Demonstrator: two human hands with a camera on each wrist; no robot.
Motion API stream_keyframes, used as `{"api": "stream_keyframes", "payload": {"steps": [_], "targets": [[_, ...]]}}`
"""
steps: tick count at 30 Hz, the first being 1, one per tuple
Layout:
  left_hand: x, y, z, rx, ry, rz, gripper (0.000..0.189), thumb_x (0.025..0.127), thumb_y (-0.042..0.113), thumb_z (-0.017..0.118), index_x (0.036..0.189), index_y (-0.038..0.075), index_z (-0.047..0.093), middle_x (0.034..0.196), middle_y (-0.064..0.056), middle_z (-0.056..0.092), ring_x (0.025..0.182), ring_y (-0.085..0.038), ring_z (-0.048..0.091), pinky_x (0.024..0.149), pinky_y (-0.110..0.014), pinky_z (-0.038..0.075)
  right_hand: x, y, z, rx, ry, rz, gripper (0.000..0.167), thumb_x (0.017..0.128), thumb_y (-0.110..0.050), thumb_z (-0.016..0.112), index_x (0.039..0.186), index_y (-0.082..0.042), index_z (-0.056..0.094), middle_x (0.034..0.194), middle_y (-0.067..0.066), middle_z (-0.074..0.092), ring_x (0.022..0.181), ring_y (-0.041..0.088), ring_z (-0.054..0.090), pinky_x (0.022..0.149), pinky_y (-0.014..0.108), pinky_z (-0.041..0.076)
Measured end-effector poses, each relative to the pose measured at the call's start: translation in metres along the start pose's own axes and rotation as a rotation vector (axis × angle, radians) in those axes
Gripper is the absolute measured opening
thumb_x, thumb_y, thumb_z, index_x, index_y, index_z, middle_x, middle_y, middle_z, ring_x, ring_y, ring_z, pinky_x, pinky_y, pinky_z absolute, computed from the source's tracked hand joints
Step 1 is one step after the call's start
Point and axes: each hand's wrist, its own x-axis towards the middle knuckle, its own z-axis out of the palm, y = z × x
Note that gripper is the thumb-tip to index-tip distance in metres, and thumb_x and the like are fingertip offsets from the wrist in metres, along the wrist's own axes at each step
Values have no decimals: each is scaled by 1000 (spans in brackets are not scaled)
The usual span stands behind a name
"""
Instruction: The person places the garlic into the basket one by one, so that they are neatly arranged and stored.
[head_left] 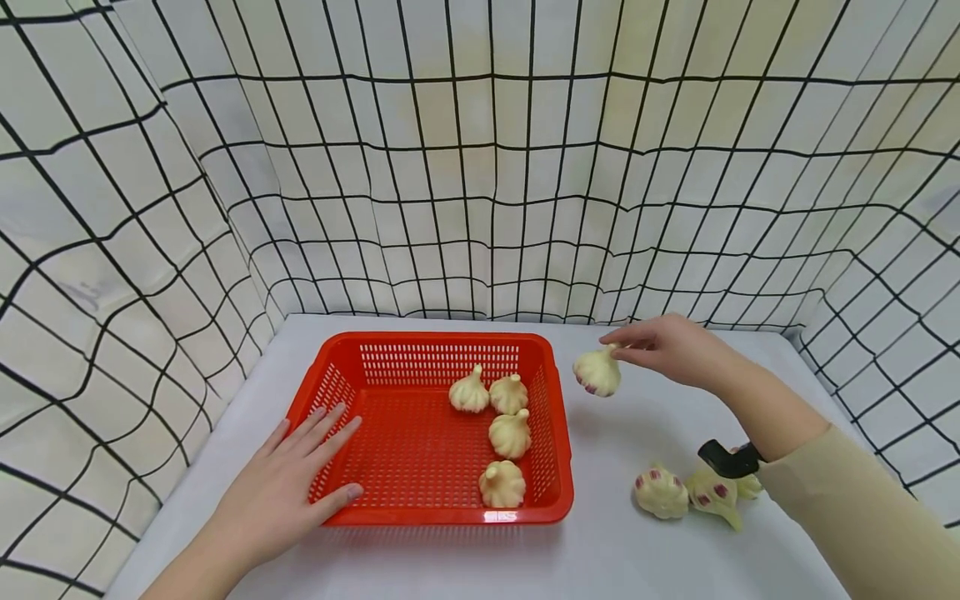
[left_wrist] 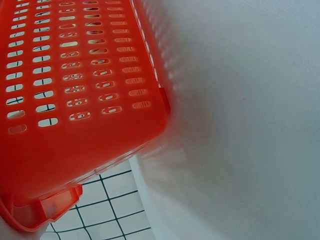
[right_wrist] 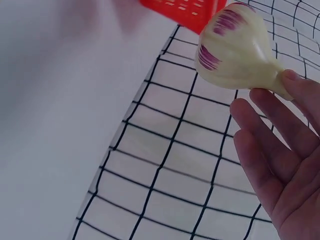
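Note:
My right hand (head_left: 670, 352) pinches a garlic bulb (head_left: 597, 372) by its stem, above the table just right of the red basket (head_left: 427, 515). In the right wrist view the garlic bulb (right_wrist: 235, 47) shows purple streaks, with thumb and fingertips at its stem. With fingers spread, my left hand (head_left: 281, 483) rests over the basket's left front rim. Inside the basket, along its right side, sit several plain cream garlic bulbs (head_left: 510, 434). The left wrist view shows the slotted outer wall of the basket (left_wrist: 75, 135).
On the white table (head_left: 600, 542), at the front right, lie more garlic bulbs (head_left: 661, 492) with purple marks, partly behind the right wrist's black strap (head_left: 729, 458). Black netting (head_left: 510, 200) over pale cloth surrounds the table at the back and both sides.

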Motion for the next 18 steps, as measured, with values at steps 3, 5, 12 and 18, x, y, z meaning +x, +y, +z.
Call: {"api": "stream_keyframes", "payload": {"steps": [3, 5, 12, 18], "targets": [[0, 0, 0, 1, -2, 1, 82, 87, 64, 61, 155, 24, 36, 160, -8, 31, 143, -37, 32, 114, -27, -21, 12, -11, 1, 8, 2, -4, 27, 95, -32, 68, 121, -25, 73, 112, -1, 72, 84, 15, 61, 73, 34, 56], [0, -1, 0, 5, 4, 4, 82, 87, 64, 61, 155, 25, 37, 160, -8, 32, 143, -37, 33, 113, -26, -21, 19, -19, 1, 12, 1, -13, 28, 95, -32, 68, 122, -25, 73, 107, -2, 72, 81, 16, 60, 71, 32, 55], [-1, -2, 2, 11, 20, 11, 81, 88, 64, 61, 155, 25, 37, 160, -7, 33, 143, -37, 33, 115, -28, -19, 47, -43, 6, 13, -14, -59, 27, 95, -34, 68, 121, -30, 73, 108, -7, 72, 86, 14, 61, 72, 32, 55], [-1, -2, 5, 10, 45, 24, 81, 88, 65, 60, 155, 25, 37, 160, -7, 32, 141, -36, 36, 117, -29, -17, 67, -65, 15, -12, -85, -123, 27, 96, -34, 67, 122, -28, 73, 108, -9, 71, 87, 12, 63, 71, 30, 55]]}}
